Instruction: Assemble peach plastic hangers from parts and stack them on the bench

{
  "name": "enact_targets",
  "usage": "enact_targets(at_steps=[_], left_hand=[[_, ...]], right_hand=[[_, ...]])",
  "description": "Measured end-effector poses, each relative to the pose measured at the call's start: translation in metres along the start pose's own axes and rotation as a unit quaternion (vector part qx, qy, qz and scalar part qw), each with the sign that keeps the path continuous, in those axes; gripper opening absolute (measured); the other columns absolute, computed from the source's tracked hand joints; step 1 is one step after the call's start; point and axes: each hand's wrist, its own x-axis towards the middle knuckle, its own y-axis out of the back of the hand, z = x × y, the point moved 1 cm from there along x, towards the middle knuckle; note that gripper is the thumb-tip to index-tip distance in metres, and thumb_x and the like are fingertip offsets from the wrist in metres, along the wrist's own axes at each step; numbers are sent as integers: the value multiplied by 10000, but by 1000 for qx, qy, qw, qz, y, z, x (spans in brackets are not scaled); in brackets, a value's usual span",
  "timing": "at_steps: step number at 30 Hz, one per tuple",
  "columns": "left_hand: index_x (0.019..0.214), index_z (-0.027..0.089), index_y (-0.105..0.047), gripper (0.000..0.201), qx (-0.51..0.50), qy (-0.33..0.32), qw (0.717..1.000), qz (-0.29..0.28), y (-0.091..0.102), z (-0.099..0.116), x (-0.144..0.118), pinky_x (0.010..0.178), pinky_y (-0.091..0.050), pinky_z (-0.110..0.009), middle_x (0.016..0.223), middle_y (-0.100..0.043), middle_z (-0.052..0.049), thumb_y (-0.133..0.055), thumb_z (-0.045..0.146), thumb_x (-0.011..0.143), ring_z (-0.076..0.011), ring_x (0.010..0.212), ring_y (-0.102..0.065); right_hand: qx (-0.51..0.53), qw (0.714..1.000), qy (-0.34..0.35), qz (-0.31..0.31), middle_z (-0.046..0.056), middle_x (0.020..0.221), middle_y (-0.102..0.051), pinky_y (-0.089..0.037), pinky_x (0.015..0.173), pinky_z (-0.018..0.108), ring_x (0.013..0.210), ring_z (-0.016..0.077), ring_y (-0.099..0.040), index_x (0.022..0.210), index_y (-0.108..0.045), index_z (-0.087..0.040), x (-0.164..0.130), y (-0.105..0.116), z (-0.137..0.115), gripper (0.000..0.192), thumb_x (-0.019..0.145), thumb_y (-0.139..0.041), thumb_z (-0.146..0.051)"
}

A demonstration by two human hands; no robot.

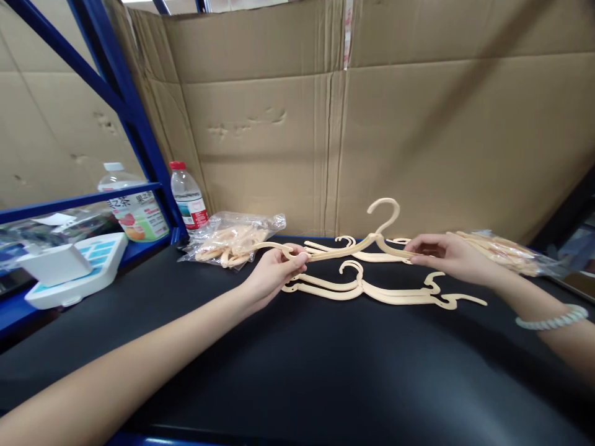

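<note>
A cream plastic clothes hanger point(344, 250) is held up over the black table with its hook pointing upward. My left hand point(274, 272) pinches its left end between thumb and fingers, and a curved piece juts out leftward past that grip. At the other end, my right hand point(441, 255) is closed on the hanger's right arm; the fingertips are partly hidden. Just below lie more cream hangers point(395, 296), side by side on the tabletop, with small hooked ends at the right. Behind the held one, further hangers point(379, 256) lie partly covered.
A clear bag of cream hanger parts point(232, 238) lies at the left, another bag point(506, 253) at the right. Beyond the left bag stand a red-capped water bottle point(188, 201) and a larger drink bottle point(139, 214). A white-and-blue device point(93, 263) sits far left. Cardboard point(269, 136) walls the back.
</note>
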Motion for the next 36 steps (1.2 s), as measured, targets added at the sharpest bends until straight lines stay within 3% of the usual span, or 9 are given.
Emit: enact_targets(at_steps=[5,7,10,22,36], left_hand=[[740,136,-578,204,-54,75,994,-56,2,1,0,803,-489,-272,875,-601,-16,-766,214,723,-109,809,-605],[733,135,-568,201,-77,100,989,-74,1,1,-1,805,-504,-277,971,-611,-37,-761,193,730,-131,855,-635],[724,128,-567,183,-95,118,984,-93,1,0,-2,746,-521,-230,917,-624,-38,-748,152,738,-126,797,-662],[651,107,-562,164,-131,124,982,-61,-2,3,-4,820,-548,-233,908,-635,-60,-600,9,776,-138,775,-692],[601,109,-515,256,-104,101,989,18,-4,-1,0,595,-543,-141,758,-645,-55,-530,-97,752,-91,617,-666]], right_hand=[[14,1000,-9,-13,64,801,-656,-492,679,348,738,210,-595,799,-647,-203,-2,2,1,423,706,-665,-616],[17,1000,-7,-15,62,800,-652,-486,672,335,726,202,-590,792,-649,-199,-3,2,0,416,705,-674,-606],[24,1000,-8,-17,73,826,-654,-482,694,328,748,204,-599,799,-650,-191,-3,2,-1,403,715,-681,-583],[10,1000,-9,19,100,893,-678,-485,759,359,838,250,-615,835,-663,-193,-5,2,-5,426,718,-667,-602],[-19,999,7,28,85,878,-686,-505,746,365,794,233,-626,840,-669,-212,-5,0,-8,382,726,-671,-577]])
